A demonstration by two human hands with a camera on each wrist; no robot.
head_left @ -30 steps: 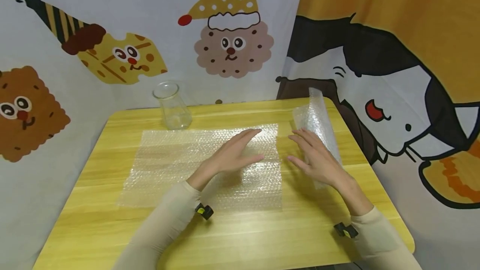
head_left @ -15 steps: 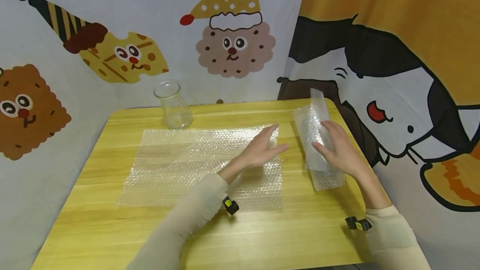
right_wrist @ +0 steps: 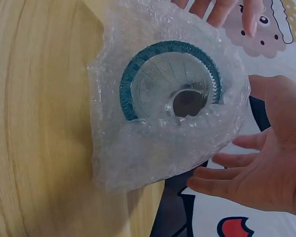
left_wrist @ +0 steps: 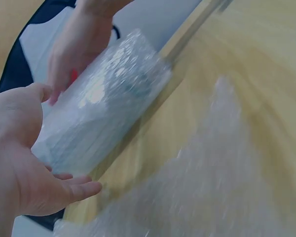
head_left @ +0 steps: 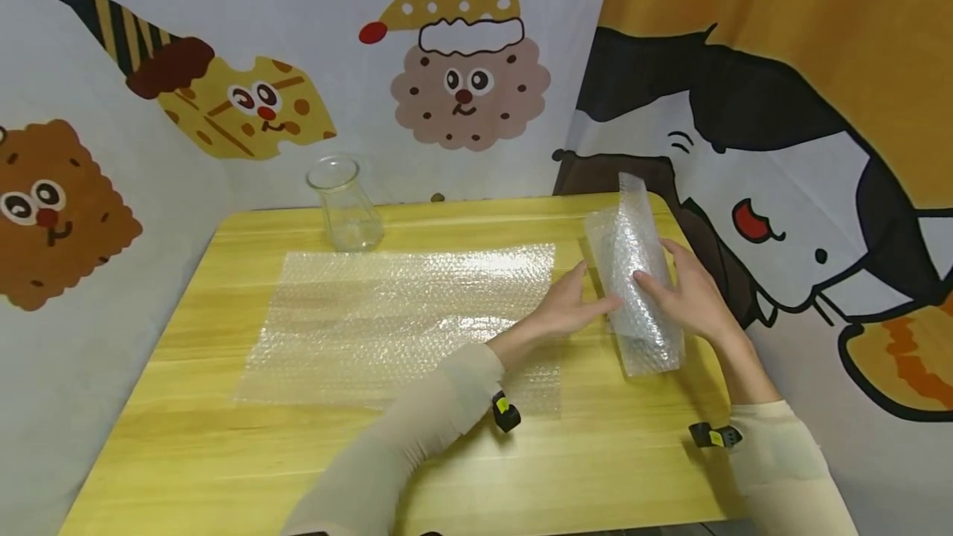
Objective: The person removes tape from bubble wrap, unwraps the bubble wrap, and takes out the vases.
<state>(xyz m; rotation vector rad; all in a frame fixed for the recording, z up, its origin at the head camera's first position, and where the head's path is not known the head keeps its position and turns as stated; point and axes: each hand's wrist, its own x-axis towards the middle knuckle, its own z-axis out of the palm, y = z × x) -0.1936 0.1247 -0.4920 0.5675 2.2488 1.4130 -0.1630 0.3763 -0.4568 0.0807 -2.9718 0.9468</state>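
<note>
A bundle of bubble wrap [head_left: 642, 304] lies on the right side of the table. Its open end in the right wrist view shows a glass vessel inside with a ridged teal edge [right_wrist: 127, 91]; the rest of the glass is covered. My right hand [head_left: 696, 292] is at the bundle's right side, thumb over the top and fingers fairly straight along the wrap. On the other side my left hand [head_left: 563, 311] reaches toward the bundle, thumb and fingers spread. Whether its fingertips touch the wrap I cannot tell. Below the left forearm a flat bubble wrap sheet [head_left: 357, 321] is spread out.
A clear, wide-mouthed glass jar [head_left: 350, 217] stands upright behind the flat sheet, near the back edge of the wooden table [head_left: 186, 453]. Cloth with cartoon prints [head_left: 469, 98] hangs close behind the table and along its right side.
Both hands have moved right. My right hand has gone from the bundle's left side to its right side, and my left hand has crossed the flat sheet toward the bundle.
</note>
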